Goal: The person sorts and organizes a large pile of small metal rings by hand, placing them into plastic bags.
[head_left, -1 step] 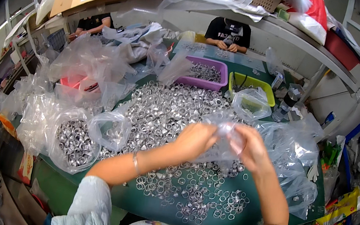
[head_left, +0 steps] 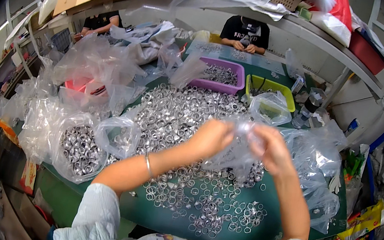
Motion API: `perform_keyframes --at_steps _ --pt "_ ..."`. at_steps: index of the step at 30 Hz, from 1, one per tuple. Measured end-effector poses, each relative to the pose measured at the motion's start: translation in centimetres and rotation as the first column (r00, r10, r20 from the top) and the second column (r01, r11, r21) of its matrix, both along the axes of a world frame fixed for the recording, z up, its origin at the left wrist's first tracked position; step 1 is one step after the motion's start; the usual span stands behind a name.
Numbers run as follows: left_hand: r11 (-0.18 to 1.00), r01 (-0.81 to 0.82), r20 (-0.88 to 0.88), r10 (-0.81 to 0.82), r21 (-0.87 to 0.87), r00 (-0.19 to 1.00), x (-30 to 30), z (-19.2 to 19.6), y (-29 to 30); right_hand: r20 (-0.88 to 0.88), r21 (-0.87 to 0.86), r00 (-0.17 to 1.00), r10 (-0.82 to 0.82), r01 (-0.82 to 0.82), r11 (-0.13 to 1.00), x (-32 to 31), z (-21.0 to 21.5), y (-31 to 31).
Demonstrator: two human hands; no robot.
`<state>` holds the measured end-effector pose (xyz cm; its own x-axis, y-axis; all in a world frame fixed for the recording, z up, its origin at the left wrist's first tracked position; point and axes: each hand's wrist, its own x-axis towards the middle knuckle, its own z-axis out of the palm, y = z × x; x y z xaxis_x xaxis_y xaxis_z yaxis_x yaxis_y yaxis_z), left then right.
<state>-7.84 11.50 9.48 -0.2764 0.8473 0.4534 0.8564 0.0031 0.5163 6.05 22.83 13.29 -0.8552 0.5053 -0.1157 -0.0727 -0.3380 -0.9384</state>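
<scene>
Over the heap of silvery metal rings, my two hands hold up a clear plastic bag. Closed fingers of my left hand grip one side of its gathered neck. On the other side, my right hand has its fingers bent around the neck, somewhat smeared by motion. The bag hangs below my hands, and rings show through or behind it; which of the two I cannot tell. Nearer to me, loose flat rings lie scattered on the green table.
An open plastic bag of metal parts stands at left beside crumpled bags. Behind the heap are a purple basin and a yellow-green basin. More clear bags lie at right. Another person sits across the table.
Both hands have risen slightly and moved a little away from me, with the bag still between them. Rings on the table look unchanged.
</scene>
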Motion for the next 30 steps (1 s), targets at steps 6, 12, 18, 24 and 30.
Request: perform_keyframes --at_steps 6,12,18,24,30 --pt "0.918 -0.098 0.36 -0.051 0.384 0.932 -7.8 4.6 6.4 -0.059 0.998 0.966 -0.25 0.065 0.017 -4.8 2.2 7.6" --pt "0.906 -0.389 -0.002 0.395 0.164 0.919 -11.7 -0.4 6.9 -0.312 0.927 0.723 -0.616 0.089 -0.364 -9.5 -5.6 10.4" --pt "0.87 -0.413 0.168 0.379 0.27 0.91 -12.5 -2.4 4.6 -0.083 0.959 0.856 -0.51 0.208 0.192 -12.2 -8.2 8.8" --pt "0.774 -0.485 0.261 0.41 0.407 0.874 -12.1 -0.7 3.8 -0.351 0.896 0.862 -0.365 0.423 0.136 -14.6 -6.4 8.7" --pt "0.929 -0.349 0.027 0.355 -0.126 0.935 -12.7 -3.3 0.8 -0.214 0.942 0.935 -0.282 0.274 0.192 -13.7 -9.7 8.9"
